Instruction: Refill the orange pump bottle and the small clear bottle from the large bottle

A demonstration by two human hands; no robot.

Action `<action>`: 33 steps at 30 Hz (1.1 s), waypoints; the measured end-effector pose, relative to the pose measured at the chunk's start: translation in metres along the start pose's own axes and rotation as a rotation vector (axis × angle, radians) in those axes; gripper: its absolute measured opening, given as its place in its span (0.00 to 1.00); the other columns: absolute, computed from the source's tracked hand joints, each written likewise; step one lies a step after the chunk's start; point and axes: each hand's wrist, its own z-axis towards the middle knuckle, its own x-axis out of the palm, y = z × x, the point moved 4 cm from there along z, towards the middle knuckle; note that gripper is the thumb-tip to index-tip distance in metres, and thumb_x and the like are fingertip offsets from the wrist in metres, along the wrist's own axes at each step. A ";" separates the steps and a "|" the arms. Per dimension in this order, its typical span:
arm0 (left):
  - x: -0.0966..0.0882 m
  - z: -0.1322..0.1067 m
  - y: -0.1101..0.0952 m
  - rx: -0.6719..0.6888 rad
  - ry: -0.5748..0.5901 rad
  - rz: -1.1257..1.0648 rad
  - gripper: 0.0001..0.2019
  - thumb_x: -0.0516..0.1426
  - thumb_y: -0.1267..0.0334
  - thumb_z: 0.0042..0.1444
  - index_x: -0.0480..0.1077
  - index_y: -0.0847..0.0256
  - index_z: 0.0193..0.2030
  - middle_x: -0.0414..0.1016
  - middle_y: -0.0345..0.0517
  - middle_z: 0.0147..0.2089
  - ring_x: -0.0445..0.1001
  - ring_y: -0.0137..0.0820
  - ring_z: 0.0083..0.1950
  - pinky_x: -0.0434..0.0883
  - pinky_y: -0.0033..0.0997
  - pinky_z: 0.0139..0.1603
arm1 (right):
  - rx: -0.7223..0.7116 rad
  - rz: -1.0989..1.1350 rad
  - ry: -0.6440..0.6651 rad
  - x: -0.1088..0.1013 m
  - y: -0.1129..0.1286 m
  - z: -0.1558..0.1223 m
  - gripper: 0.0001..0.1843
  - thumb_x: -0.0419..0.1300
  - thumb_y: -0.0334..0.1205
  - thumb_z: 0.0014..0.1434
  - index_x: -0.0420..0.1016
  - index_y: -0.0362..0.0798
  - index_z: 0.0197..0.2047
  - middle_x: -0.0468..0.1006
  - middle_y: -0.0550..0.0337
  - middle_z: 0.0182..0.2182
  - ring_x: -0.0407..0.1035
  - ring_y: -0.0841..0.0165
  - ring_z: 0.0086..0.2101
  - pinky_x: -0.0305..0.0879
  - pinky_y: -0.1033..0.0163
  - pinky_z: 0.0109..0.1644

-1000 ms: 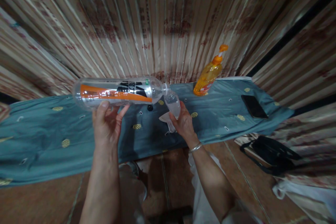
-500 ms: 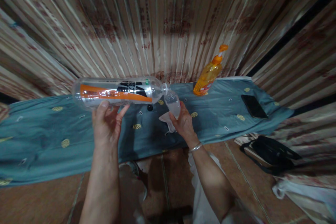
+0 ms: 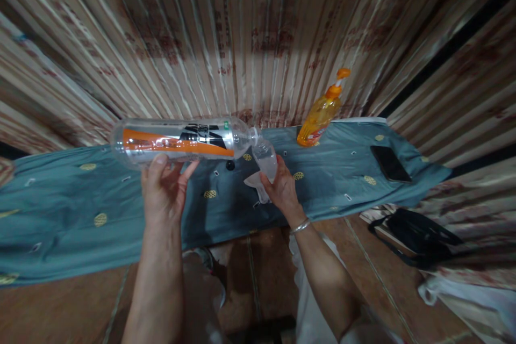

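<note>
My left hand (image 3: 163,191) grips a large clear plastic bottle (image 3: 181,141) with an orange and black label, held on its side above the table. Its open neck points right and touches the rim of a small clear plastic cup (image 3: 267,159). My right hand (image 3: 282,189) holds that cup tilted toward the bottle's mouth, with something pale and crumpled under the fingers. A small dark bottle cap (image 3: 230,165) lies on the cloth just below the bottle's neck.
A teal embroidered cloth (image 3: 72,209) covers the long table. An orange pump bottle (image 3: 320,113) stands at the back right, a black phone (image 3: 390,163) further right. A black bag (image 3: 419,236) lies on the floor at right. Striped curtains hang behind.
</note>
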 end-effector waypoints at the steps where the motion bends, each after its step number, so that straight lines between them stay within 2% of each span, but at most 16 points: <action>1: 0.000 0.000 0.000 0.006 0.005 0.005 0.25 0.77 0.57 0.30 0.77 0.57 0.37 0.82 0.39 0.37 0.81 0.36 0.41 0.85 0.42 0.42 | -0.001 0.002 -0.002 0.000 0.000 0.000 0.35 0.56 0.51 0.69 0.59 0.34 0.70 0.77 0.30 0.58 0.77 0.47 0.55 0.74 0.40 0.62; 5: 0.000 0.000 0.000 0.015 0.008 0.012 0.23 0.76 0.58 0.32 0.76 0.57 0.37 0.83 0.40 0.39 0.81 0.35 0.41 0.84 0.41 0.44 | 0.004 0.014 0.005 -0.001 0.001 0.000 0.35 0.57 0.51 0.69 0.60 0.34 0.69 0.78 0.30 0.58 0.77 0.47 0.54 0.74 0.40 0.62; 25: 0.002 -0.002 -0.002 0.002 -0.003 0.009 0.25 0.77 0.58 0.29 0.76 0.57 0.35 0.81 0.38 0.35 0.80 0.34 0.38 0.84 0.41 0.42 | 0.004 0.031 -0.018 -0.001 0.001 0.000 0.34 0.56 0.51 0.69 0.60 0.36 0.69 0.78 0.31 0.57 0.78 0.48 0.54 0.75 0.41 0.60; 28: 0.003 -0.002 -0.002 0.004 -0.001 0.019 0.24 0.77 0.59 0.30 0.75 0.58 0.35 0.81 0.38 0.35 0.80 0.34 0.39 0.84 0.41 0.42 | -0.006 0.040 -0.020 -0.002 0.001 0.000 0.34 0.55 0.51 0.69 0.60 0.35 0.69 0.78 0.30 0.57 0.78 0.47 0.54 0.75 0.41 0.60; 33: 0.000 0.000 0.000 0.020 0.021 0.032 0.24 0.76 0.57 0.34 0.76 0.56 0.39 0.81 0.38 0.38 0.80 0.36 0.41 0.83 0.43 0.45 | 0.000 0.042 -0.024 -0.001 0.000 0.000 0.34 0.55 0.52 0.69 0.60 0.36 0.69 0.78 0.32 0.57 0.77 0.48 0.54 0.75 0.41 0.60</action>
